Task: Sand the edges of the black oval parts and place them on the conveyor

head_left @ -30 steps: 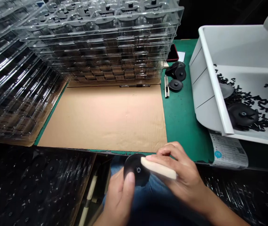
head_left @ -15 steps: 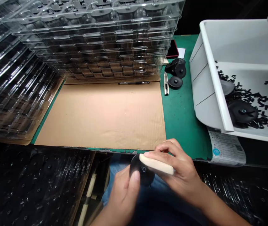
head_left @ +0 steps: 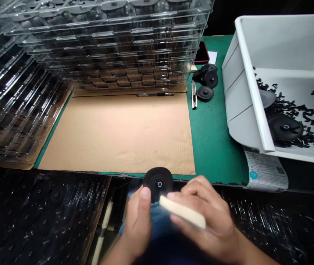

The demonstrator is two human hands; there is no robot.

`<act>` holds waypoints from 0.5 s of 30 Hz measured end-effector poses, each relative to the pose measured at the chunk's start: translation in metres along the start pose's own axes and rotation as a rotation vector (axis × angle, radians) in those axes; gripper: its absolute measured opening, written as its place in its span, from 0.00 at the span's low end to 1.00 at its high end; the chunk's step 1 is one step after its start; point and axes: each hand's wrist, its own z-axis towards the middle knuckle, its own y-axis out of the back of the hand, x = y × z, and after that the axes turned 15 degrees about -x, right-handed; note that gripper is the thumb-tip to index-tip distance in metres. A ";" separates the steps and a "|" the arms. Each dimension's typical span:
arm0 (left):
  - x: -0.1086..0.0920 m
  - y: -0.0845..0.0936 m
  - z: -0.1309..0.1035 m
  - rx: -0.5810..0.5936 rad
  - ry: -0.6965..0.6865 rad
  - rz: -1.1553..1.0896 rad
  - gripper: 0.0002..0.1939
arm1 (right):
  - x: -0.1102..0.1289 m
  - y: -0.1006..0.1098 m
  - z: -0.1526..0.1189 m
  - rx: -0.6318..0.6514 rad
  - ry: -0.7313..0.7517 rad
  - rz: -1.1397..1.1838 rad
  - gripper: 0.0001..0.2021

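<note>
"Black plastic, by the look of it: where is that thin round disc point(head_left: 164, 178) with the small ring point(head_left: 159, 184) at its centre?"

"In the left hand point(head_left: 137, 221), at the near edge of the green bench top point(head_left: 209, 147), with blue cloth point(head_left: 158, 219) below. The thumb presses its near-left face; the supporting fingers are hidden."

"And the right hand point(head_left: 214, 221)?"

"Its fingers and thumb are drawn in around a flat, cream-coloured block point(head_left: 183, 212). The free end is blurred, close by the disc's near edge; I cannot tell whether they touch."

"What worries you?"

"The left hold seems to be on one side only. A hard push on the disc's far or right side could lever it out from under the thumb, and it might drop past the bench instead of onto the brown cardboard sheet point(head_left: 118, 132)."

"Anything else?"

"The block sticks out well beyond the right fingertips, so an awkward angle could twist it, snag the ring or knock the left thumb."
</note>
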 end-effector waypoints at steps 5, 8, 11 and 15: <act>0.000 -0.002 -0.001 -0.024 0.042 -0.046 0.28 | -0.006 -0.004 -0.005 0.009 0.007 -0.046 0.18; -0.001 -0.003 -0.001 0.051 0.140 -0.080 0.31 | -0.016 0.002 0.000 0.013 0.018 -0.083 0.20; -0.001 0.001 0.003 0.121 0.279 -0.030 0.35 | -0.021 0.006 0.008 0.063 0.028 -0.087 0.19; 0.000 0.010 0.018 0.342 0.382 0.038 0.35 | -0.023 0.006 0.011 0.125 -0.014 -0.060 0.18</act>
